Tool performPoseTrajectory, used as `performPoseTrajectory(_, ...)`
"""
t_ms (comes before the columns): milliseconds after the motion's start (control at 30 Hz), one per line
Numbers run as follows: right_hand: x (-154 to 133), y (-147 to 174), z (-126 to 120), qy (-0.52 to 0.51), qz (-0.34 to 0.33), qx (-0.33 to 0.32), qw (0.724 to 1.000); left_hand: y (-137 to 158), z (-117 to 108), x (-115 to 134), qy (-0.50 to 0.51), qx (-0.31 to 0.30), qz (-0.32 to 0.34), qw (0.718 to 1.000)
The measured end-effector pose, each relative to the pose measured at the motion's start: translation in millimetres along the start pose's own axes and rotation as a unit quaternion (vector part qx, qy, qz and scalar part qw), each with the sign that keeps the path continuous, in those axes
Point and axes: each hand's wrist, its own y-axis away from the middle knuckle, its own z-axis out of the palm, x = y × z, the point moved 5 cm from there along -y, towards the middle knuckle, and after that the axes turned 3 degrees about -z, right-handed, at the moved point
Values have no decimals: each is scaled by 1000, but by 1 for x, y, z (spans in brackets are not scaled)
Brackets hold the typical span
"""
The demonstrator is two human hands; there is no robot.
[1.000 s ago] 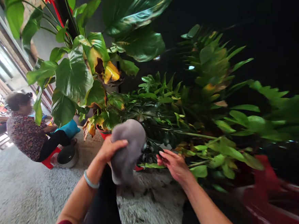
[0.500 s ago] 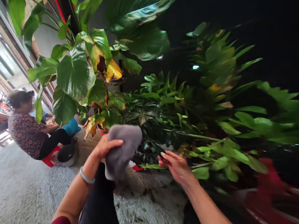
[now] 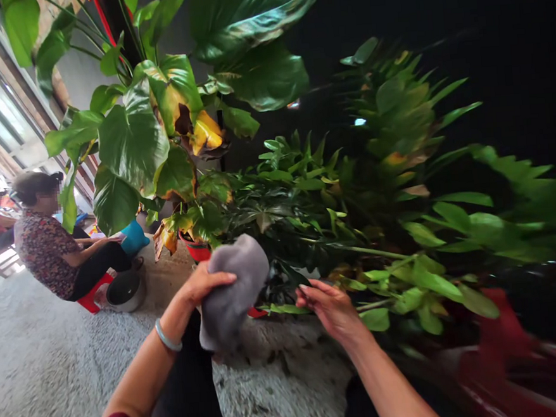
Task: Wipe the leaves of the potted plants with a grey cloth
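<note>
Cloth point(image 3: 239, 294) in left hand point(image 3: 206, 283), most fingers hidden behind it

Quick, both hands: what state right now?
Left hand: closed, holding a gray cloth.
Right hand: closed, fingertips pinched, apparently on a dark green leaf.

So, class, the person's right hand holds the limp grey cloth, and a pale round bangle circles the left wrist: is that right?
No: the head view shows the left hand holding the limp grey cloth; the pale bangle is correctly placed.
</note>
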Motion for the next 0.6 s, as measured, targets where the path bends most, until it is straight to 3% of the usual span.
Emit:
performPoseTrajectory(133, -1, 0, 3, -2, -5, -5, 1000, -18, -20, 66, 76, 124, 138, 980)
performPoseTrajectory(233, 1, 0, 7, -2, -10, -8, 1000, -35, -17, 53, 56, 182, 123, 974)
performPoseTrajectory(300, 2, 0, 7, 2, -11, -12, 1000, -35, -4, 19, -10, 124, 43, 991)
performPoseTrajectory(400, 2, 0, 4, 13, -12, -16, 1000, -13, 24, -16, -107, -72, -42, 991)
performPoseTrajectory(467, 0, 0, 2, 19, -15, -17, 1000, 3, 36, -5, -135, -127, -25, 982)
performPoseTrajectory(600, -2, 1, 3, 24, -14, -21, 999, -10, 60, 70, -97, -64, 97, 988)
